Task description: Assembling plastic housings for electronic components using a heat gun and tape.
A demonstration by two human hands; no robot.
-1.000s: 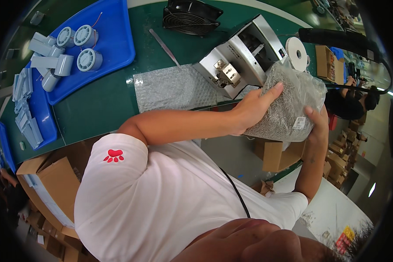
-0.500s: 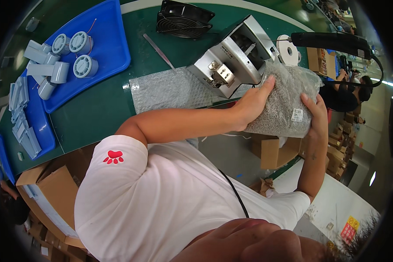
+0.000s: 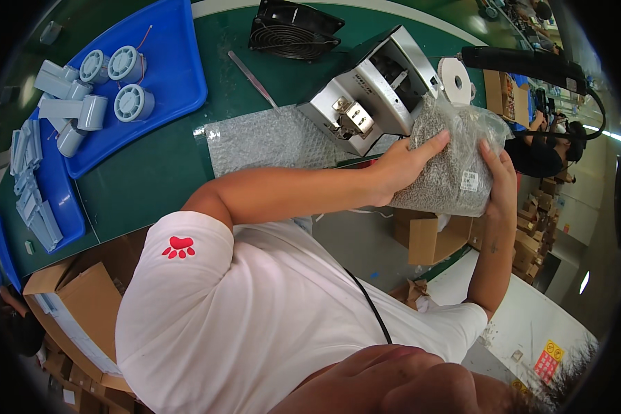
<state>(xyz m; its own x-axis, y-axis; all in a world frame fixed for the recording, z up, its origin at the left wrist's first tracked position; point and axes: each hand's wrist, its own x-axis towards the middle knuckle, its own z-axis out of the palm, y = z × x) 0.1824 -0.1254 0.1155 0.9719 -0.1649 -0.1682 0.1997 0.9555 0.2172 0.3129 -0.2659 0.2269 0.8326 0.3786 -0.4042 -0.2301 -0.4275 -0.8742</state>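
Between my two hands is a clear plastic bag [image 3: 455,186] packed with many tiny grey pieces, with a small white label on its side. My left hand [image 3: 410,165] grips its left side, thumb laid across the front. On the right side my right hand [image 3: 501,172] is wrapped round the bag, thumb on its face. The bag's loose upper end is crumpled. Just beyond my left hand stands a silver metal machine [image 3: 369,90] with an open recess and a metal block on its near face. What the pieces are exactly is too small to tell.
Bubble wrap [image 3: 269,141] lies by the machine, near tweezers [image 3: 252,77] and a black fan [image 3: 293,31]. A black corded tool [image 3: 524,63] extends above a white roll [image 3: 454,79]. A blue tray [image 3: 176,76] holds pale blue round parts. A cardboard box [image 3: 428,238] stands below the bag.
Both hands still hold the bag. My left thumb has slid slightly right and down across it, and the bag's upper part has shifted a little.
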